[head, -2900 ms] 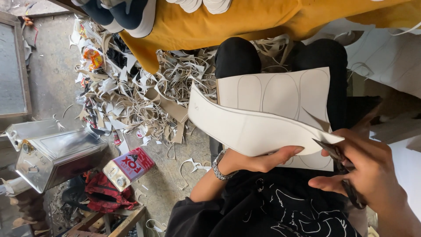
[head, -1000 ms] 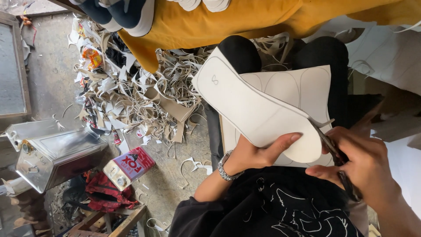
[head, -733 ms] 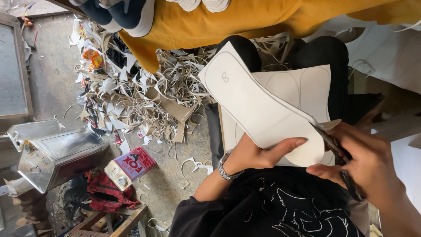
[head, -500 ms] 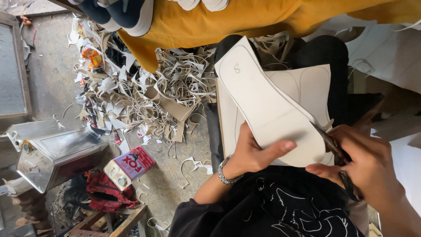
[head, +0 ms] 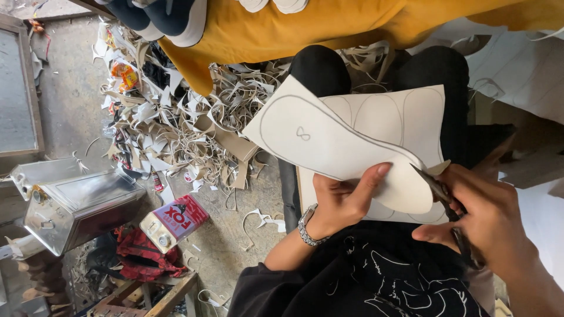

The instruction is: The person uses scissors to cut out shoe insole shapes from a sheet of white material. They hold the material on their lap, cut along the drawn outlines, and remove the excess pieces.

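Observation:
My left hand grips a white sheet piece with a grey sole-shaped outline drawn on it, thumb on top near its lower end. My right hand holds dark scissors whose blades meet the piece's edge at the right. Beneath, a larger white sheet with several drawn sole outlines lies across my lap on black trousers. A metal watch band circles my left wrist.
A heap of white offcut strips covers the floor to the left. A red rectangular can and larger metal cans lie on the concrete. Mustard-yellow cloth hangs along the top. A red bag sits by wooden legs.
The outlined piece has swung in my left hand, its far end rotating and now showing the drawn outline face-up. The scissors stay at its right edge, working along it.

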